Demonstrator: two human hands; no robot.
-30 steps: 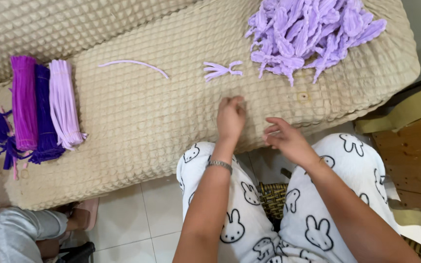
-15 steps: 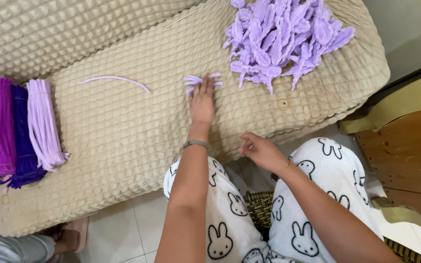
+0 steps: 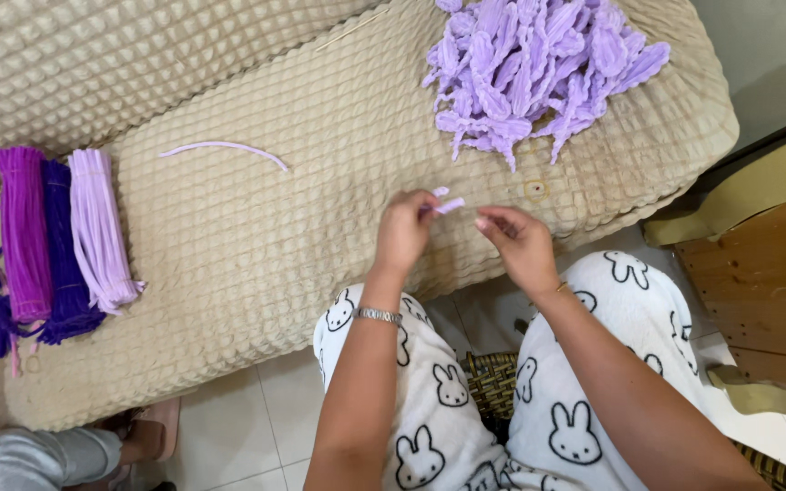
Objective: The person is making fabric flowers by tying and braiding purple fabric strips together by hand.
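The small bent lilac pipe-cleaner piece [image 3: 444, 202] no longer lies out on the cushion where it lay half a second ago — it is now lifted, pinched in the closed fingers of the left hand [image 3: 404, 229] just above the near edge of the beige quilted sofa seat [image 3: 256, 264]. The right hand [image 3: 518, 244] has come up from the lap and hovers just beside it, fingers loosely curled and not gripping anything, its fingertips close to the free end of the piece. Judging from that, the piece has been picked up for shaping between both hands.

Farther right lies a heap of finished lilac twisted shapes [image 3: 539, 73]. Left of centre, a single pale lilac stem [image 3: 225, 150] lies curved and alone. At the left edge sit three bundles — magenta [image 3: 22, 232], deep purple [image 3: 64, 245], pale lilac [image 3: 100, 227] — side by side. No packages, labels or signs show anywhere.
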